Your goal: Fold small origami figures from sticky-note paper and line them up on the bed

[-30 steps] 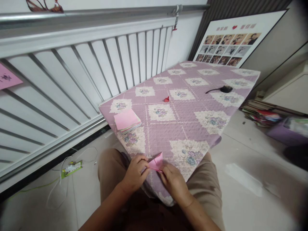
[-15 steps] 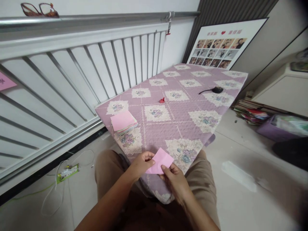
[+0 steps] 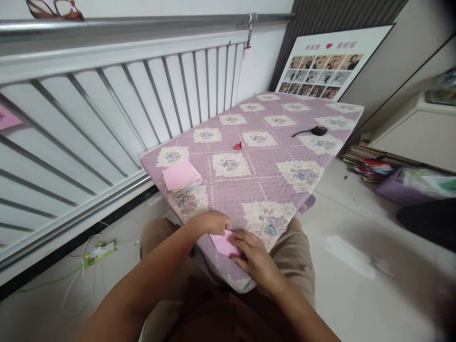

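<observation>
Down at the near edge of the purple quilted desk (image 3: 256, 167), a small pink sheet of paper (image 3: 223, 244) lies under two close-set hands, left hand (image 3: 211, 222) curled onto its far edge, right hand (image 3: 255, 257) flat-fingered across it, seemingly pinning it flat against sliding.

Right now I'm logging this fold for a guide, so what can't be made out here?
Head view, pink paper: mostly under the left hand and right hand; its folds, and whether each grip pinches or presses, are hidden.
Head view, red scrap: too small to tell its shape.
Head view, black corded thing: too small to identify.
Head view, glasses: cut off by the top edge.
</observation>
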The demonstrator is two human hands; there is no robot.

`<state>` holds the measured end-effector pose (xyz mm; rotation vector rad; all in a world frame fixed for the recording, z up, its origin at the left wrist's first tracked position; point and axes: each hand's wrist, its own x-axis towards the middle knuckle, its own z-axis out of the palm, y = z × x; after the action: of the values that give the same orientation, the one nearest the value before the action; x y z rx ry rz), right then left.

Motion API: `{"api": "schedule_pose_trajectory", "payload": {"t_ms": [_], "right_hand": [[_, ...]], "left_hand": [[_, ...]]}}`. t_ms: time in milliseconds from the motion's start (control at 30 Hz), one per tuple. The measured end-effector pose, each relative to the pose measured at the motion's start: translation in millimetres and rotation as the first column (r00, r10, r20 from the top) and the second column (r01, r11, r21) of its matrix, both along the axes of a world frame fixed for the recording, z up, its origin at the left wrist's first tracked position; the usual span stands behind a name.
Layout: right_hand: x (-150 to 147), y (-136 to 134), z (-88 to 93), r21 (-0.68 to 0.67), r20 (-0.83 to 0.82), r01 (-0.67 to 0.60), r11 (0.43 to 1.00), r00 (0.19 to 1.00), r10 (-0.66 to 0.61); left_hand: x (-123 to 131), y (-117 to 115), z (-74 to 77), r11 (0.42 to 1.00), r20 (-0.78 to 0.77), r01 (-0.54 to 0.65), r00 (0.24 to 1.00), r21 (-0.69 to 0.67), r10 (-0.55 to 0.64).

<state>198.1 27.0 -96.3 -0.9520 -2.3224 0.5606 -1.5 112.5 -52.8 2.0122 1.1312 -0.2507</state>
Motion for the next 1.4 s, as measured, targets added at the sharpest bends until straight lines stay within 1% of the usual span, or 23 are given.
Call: {"api": "schedule_pose_trajectory", "payload": {"t_ms": [100, 167, 233, 333, 400, 533, 700, 800, 867, 900, 933, 967, 1000, 1067, 1133, 1167, 1267, 1400], "right_hand": [[-7, -1, -1.1, 0.010, 0.066, -0.010, 1.000, 0.998, 0.010], [-8, -1, -2.2, 0.046, 0.097, -0.007, 0.999, 0.995, 0.003], [-6, -1, -3.5, 0.124, 0.131, 0.001, 0.992, 0.991, -0.017], [-3, -1, -5.5, 0.257, 0.180, 0.010, 0.966, 0.982, -0.057], [-2, 0, -6.7, 0.304, 0.192, 0.009, 0.953, 0.979, -0.070], [0, 3, -9.0, 0.310, 0.188, -0.012, 0.951, 0.981, -0.049], [-1, 5, -11.3, 0.250, 0.226, -0.055, 0.967, 0.974, -0.004], [-1, 5, -11.9, 0.221, 0.235, -0.067, 0.973, 0.972, 0.013], [-1, 6, -12.0, 0.204, 0.231, -0.065, 0.977, 0.973, 0.016], [-1, 6, -12.1, 0.196, 0.225, -0.064, 0.978, 0.974, 0.018], [-2, 7, -12.1, 0.187, 0.218, -0.064, 0.980, 0.976, 0.022], [-1, 8, -12.2, 0.176, 0.210, -0.065, 0.982, 0.977, 0.027], [-1, 8, -12.3, 0.162, 0.201, -0.068, 0.984, 0.979, 0.034], [0, 10, -12.5, 0.139, 0.178, -0.067, 0.988, 0.983, 0.042], [2, 13, -12.6, 0.113, 0.152, -0.046, 0.993, 0.988, 0.028], [4, 15, -12.5, 0.099, 0.140, -0.030, 0.995, 0.990, 0.016], [7, 21, -11.6, 0.057, 0.121, 0.019, 0.998, 0.992, -0.025], [7, 28, -10.4, 0.022, 0.143, 0.092, 0.996, 0.985, -0.094]], "left_hand": [[6, 12, 5.1, 0.997, -0.061, 0.070, 0.996, -0.027, -0.072], [5, 20, 7.1, 0.993, -0.071, 0.100, 0.992, -0.064, -0.105], [1, 26, 8.2, 0.988, -0.059, 0.117, 0.991, -0.100, -0.123], [-5, 31, 9.1, 0.986, -0.026, 0.114, 0.993, -0.122, -0.118], [-5, 31, 9.3, 0.987, -0.010, 0.104, 0.994, -0.119, -0.106], [3, 28, 8.8, 0.992, -0.006, 0.095, 0.995, -0.084, -0.096], [13, 19, 8.3, 0.995, -0.020, 0.064, 0.998, 0.071, -0.063], [12, 5, 6.0, 0.980, 0.008, 0.032, 0.999, 0.198, -0.034], [8, -10, 0.5, 0.950, 0.039, -0.006, 0.999, 0.311, -0.007], [6, -20, -3.6, 0.904, 0.056, -0.027, 0.998, 0.428, 0.003], [3, -30, -8.6, 0.858, 0.058, -0.048, 0.998, 0.511, 0.021], [1, -41, -13.9, 0.833, 0.058, -0.058, 0.998, 0.551, 0.032], [-1, -53, -19.3, 0.820, 0.067, -0.079, 0.997, 0.567, 0.050], [-5, -76, -28.8, 0.826, 0.096, -0.120, 0.992, 0.550, 0.081], [-6, -96, -35.2, 0.812, 0.150, -0.220, 0.975, 0.540, 0.164], [-5, -103, -37.4, 0.795, 0.179, -0.278, 0.960, 0.539, 0.214], [1, -116, -42.1, 0.733, 0.236, -0.416, 0.909, 0.538, 0.342], [11, -117, -47.6, 0.665, 0.277, -0.515, 0.856, 0.541, 0.437]]}}
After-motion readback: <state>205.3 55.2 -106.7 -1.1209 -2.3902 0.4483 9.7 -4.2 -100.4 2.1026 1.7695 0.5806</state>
